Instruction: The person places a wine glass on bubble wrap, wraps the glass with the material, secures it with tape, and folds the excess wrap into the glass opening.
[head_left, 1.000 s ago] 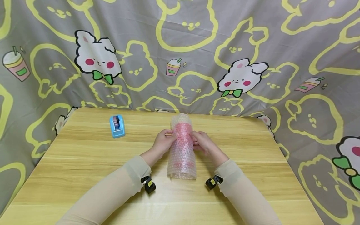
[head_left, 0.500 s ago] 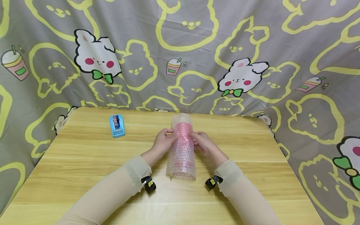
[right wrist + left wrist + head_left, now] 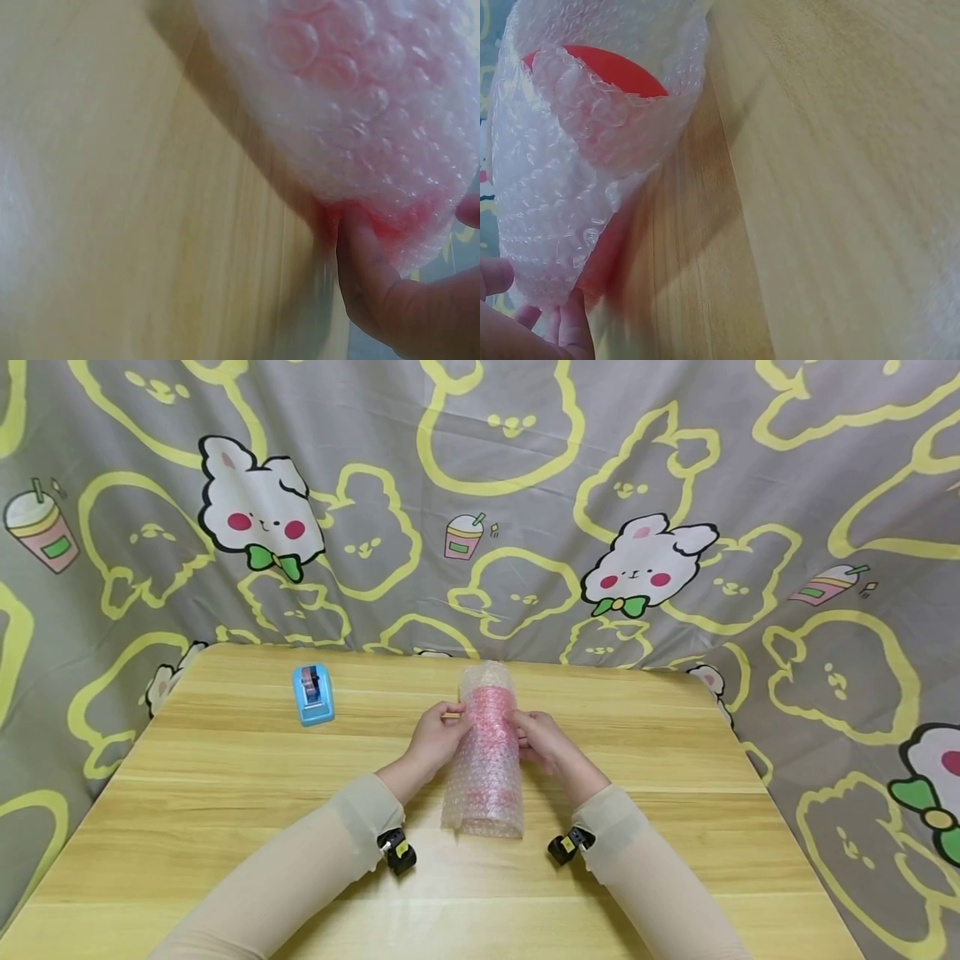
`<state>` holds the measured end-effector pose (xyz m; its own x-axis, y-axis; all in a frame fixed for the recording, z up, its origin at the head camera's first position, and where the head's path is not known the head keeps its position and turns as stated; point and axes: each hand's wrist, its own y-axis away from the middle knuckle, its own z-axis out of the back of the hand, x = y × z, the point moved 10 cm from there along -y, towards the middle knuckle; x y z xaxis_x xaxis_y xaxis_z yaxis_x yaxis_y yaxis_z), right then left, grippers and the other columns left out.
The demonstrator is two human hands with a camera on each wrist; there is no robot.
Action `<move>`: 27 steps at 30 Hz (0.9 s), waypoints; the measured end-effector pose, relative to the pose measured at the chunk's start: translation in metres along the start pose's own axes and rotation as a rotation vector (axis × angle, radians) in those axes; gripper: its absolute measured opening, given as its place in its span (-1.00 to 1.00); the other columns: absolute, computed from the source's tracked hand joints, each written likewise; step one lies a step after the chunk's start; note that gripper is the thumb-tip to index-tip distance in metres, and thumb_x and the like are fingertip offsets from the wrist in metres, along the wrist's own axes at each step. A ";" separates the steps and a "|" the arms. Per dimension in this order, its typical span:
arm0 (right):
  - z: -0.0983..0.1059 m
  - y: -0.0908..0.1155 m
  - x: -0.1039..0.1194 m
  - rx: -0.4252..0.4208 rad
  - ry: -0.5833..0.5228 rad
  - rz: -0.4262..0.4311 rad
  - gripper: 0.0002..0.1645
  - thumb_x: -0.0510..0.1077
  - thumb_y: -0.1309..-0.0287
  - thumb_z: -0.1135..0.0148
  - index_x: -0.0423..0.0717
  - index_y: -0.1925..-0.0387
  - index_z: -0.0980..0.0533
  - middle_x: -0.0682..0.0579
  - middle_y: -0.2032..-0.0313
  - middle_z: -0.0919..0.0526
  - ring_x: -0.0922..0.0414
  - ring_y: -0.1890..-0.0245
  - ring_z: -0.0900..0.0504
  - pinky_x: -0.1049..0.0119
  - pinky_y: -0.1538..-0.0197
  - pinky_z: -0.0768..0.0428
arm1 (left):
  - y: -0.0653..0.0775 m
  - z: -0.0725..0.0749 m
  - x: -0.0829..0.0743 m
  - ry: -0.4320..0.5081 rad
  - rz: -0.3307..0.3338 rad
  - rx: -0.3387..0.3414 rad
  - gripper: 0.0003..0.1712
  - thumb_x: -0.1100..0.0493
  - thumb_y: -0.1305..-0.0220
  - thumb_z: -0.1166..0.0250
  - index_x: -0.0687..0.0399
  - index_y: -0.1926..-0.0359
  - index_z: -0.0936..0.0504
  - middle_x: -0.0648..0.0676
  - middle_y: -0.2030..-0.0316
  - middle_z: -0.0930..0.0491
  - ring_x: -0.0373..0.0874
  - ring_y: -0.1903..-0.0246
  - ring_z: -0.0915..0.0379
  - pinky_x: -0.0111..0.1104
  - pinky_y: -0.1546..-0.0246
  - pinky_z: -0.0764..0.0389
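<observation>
A bundle of clear bubble wrap lies lengthwise on the table, with something red and roughly cylindrical showing through it. In the left wrist view, the round red end of that thing peeks out of the wrap's open near end, behind a loose flap. My left hand grips the bundle's left side, thumb near the top and fingers low at its side. Opposite it, my right hand holds the right side, thumb above and fingers against the lower side in the right wrist view. The bundle's underside is hidden.
A blue tape dispenser with a roll of tape stands at the back left of the wooden table. A grey patterned curtain hangs behind the table and along its sides.
The bundle has turned very slightly between my hands, its near left edge shifting left. My right thumb moved onto the top of the wrap, then back toward the side.
</observation>
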<state>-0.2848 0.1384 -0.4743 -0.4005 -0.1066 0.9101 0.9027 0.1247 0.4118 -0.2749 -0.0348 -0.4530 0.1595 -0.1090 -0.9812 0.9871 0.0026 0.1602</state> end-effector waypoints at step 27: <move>0.000 0.001 -0.003 0.003 -0.028 -0.001 -0.74 -0.08 -0.34 -0.07 -0.24 0.19 -0.40 0.12 0.56 -0.51 0.28 0.54 -0.53 0.43 0.41 -0.59 | -0.004 0.001 0.008 0.048 0.001 -0.017 -0.72 0.28 -0.40 -0.25 0.37 -0.05 -0.57 0.32 0.04 -0.58 -0.04 0.17 -0.56 -0.37 0.24 -0.61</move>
<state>-0.2830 0.1391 -0.4761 -0.4055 -0.0787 0.9107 0.9019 0.1280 0.4126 -0.2772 -0.0365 -0.4611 0.1606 -0.0615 -0.9851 0.9870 0.0195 0.1597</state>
